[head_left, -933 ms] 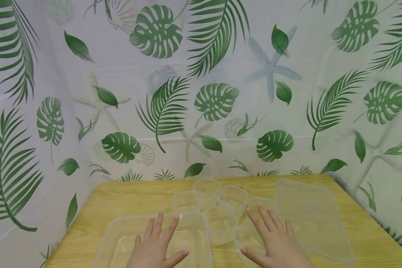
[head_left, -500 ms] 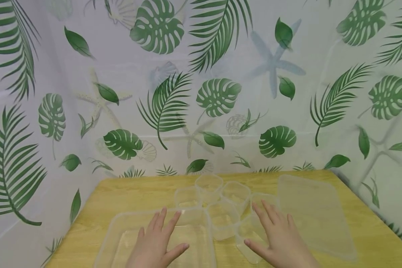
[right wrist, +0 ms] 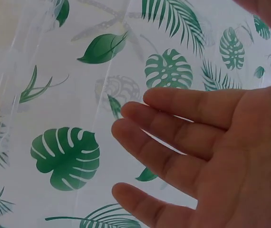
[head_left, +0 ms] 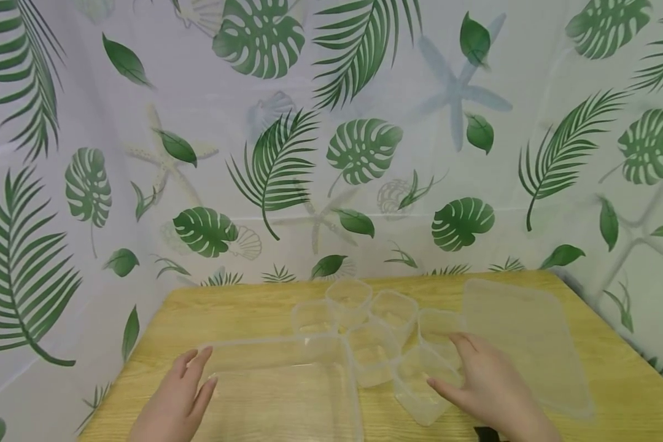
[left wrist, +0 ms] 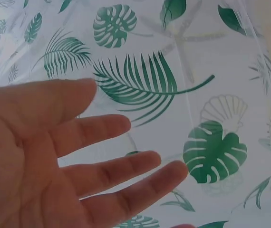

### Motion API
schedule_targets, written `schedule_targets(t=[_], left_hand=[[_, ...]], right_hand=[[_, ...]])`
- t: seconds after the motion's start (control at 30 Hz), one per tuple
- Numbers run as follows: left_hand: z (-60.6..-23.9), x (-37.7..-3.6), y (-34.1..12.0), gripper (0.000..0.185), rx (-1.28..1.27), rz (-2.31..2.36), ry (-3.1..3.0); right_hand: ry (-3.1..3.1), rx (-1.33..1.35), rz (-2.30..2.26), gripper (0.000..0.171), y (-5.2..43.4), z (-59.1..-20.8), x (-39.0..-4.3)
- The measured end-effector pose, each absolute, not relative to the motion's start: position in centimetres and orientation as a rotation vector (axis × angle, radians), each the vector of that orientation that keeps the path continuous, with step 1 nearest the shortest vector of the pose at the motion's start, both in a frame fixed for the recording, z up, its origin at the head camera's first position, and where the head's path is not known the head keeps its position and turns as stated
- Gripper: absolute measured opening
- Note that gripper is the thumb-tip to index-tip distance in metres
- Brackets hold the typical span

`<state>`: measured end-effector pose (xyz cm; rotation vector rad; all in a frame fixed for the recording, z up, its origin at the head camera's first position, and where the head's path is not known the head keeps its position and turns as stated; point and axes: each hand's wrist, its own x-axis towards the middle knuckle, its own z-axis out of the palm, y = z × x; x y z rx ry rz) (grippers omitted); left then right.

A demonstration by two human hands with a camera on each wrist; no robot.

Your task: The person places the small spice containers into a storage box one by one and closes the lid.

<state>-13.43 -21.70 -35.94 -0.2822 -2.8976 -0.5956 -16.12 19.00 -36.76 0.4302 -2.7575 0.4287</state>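
Left hand [head_left: 177, 399], fingers straight, rests at left rim of large clear tray [head_left: 287, 393], lower centre of frame. Right hand [head_left: 483, 387], fingers relaxed, touches small clear cup [head_left: 420, 387] lower right. Advice: steady tray, grasp cup by rim, avoid nudging neighbouring cups [head_left: 372, 356].

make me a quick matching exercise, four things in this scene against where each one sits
Things:
1. left hand
2. right hand
3. flat clear lid
4. large clear tray

Places:
a. far right of the table
b. at the tray's left rim
c. near left of the table
d. at a small clear container

Pairs: 1-b, 2-d, 3-a, 4-c
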Motion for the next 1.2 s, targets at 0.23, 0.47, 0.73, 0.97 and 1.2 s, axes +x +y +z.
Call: schedule_targets(t=[0.23,0.47,0.73,0.97,1.2], left_hand=[[-37.0,-14.0,-25.8,0.041,-0.279,-0.708,-3.026],[-38.0,-15.0,-28.0,0.033,-0.256,-0.795,-3.084],[-39.0,-16.3,-30.3,0.033,-0.487,-0.985,-3.199],[-39.5,-16.4,-31.8,0.035,-0.623,-1.084,-3.24],[-40.2,-16.7,-33.2,0.035,-0.695,-1.165,-3.27]], right_hand=[[-2.899,0.354,0.425,0.086,19.4,-37.2,-16.7],[-3.108,0.321,0.564,0.096,19.2,-38.3,-17.7],[-3.206,0.276,0.546,0.1,18.9,-39.4,-18.6],[-3.231,0.266,0.578,0.097,18.4,-40.1,-18.9],[-3.213,0.31,0.514,0.092,18.1,-40.9,-19.2]])
